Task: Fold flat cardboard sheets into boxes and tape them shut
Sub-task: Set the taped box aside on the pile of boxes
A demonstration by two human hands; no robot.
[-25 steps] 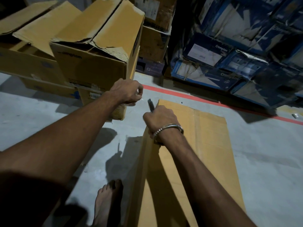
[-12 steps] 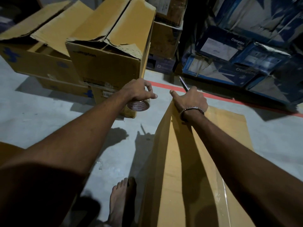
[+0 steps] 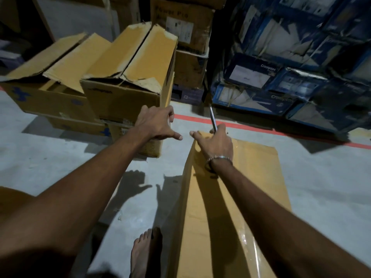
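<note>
A long brown cardboard box (image 3: 259, 177) lies on the grey floor in front of me, with a strip of clear tape (image 3: 248, 242) along its top. My right hand (image 3: 217, 142) rests on the box's far end and grips a thin metal cutter (image 3: 212, 117) that points up and away; its thumb stretches left over the box edge. My left hand (image 3: 157, 125) hovers just left of the box with thumb out and fingers loosely spread, holding nothing I can see. No tape roll shows in this view.
Open brown cartons (image 3: 122, 97) with torn flaps stand close ahead on the left. Stacked blue cartons (image 3: 281, 77) fill the right rear behind a red floor line (image 3: 261, 130). My bare foot (image 3: 143, 253) stands left of the box.
The tape roll that my left hand held is no longer visible, and that hand has spread its fingers. My right hand with the cutter stays at the box's far end, thumb stretched out.
</note>
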